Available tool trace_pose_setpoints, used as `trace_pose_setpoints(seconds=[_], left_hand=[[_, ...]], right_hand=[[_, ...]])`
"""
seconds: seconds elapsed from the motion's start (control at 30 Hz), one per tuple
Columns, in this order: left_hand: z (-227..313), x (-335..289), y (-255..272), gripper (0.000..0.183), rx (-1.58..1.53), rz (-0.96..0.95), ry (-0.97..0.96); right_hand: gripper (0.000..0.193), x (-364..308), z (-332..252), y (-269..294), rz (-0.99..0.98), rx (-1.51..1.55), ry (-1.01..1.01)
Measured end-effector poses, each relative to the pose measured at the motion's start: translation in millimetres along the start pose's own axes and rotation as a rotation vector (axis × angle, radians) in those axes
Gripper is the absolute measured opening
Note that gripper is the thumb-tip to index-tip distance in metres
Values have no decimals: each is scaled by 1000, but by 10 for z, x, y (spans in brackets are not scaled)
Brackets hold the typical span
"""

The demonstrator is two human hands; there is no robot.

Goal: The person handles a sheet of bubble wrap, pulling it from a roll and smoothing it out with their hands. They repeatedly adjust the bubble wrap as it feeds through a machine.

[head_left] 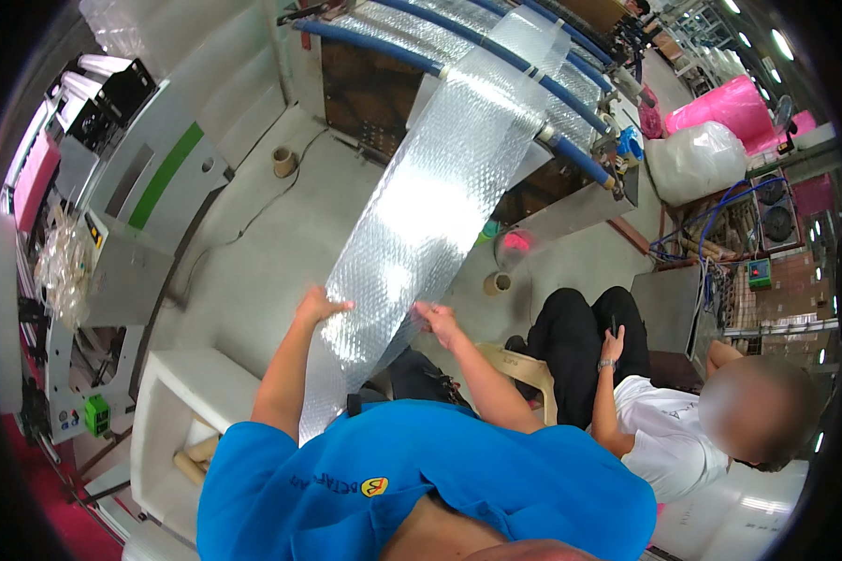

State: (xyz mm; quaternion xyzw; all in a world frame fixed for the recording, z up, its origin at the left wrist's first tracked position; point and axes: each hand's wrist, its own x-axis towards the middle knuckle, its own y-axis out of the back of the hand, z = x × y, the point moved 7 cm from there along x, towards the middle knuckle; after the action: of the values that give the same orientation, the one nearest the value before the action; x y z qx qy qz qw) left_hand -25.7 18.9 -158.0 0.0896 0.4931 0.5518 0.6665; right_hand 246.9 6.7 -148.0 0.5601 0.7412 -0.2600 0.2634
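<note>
A long strip of silver bubble wrap (412, 206) runs from blue rollers (477, 39) on a machine down to my waist. My left hand (320, 307) grips its left edge, with the thumb lying on the shiny face and the other fingers hidden behind. At the right edge, my right hand (438, 323) pinches the strip between thumb and fingers. Between my hands the strip sags and bends, and its lower end passes down in front of my blue shirt.
A person in a white shirt (664, 430) sits close on my right, beside a beige stool (524, 374). A white bin (187, 411) stands at my left. Cardboard cores (283, 162) and a cable (243, 229) lie on the floor. Pink rolls (725, 110) are at far right.
</note>
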Motion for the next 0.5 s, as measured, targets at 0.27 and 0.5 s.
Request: trace_pose_setpoints(seconds=[0.27, 0.5], left_hand=[[73, 374, -196, 89, 35, -73, 228], [696, 1088, -97, 85, 2, -17, 192]], right_hand=[[27, 413, 73, 333, -12, -147, -110], [25, 890, -532, 851, 114, -132, -41]])
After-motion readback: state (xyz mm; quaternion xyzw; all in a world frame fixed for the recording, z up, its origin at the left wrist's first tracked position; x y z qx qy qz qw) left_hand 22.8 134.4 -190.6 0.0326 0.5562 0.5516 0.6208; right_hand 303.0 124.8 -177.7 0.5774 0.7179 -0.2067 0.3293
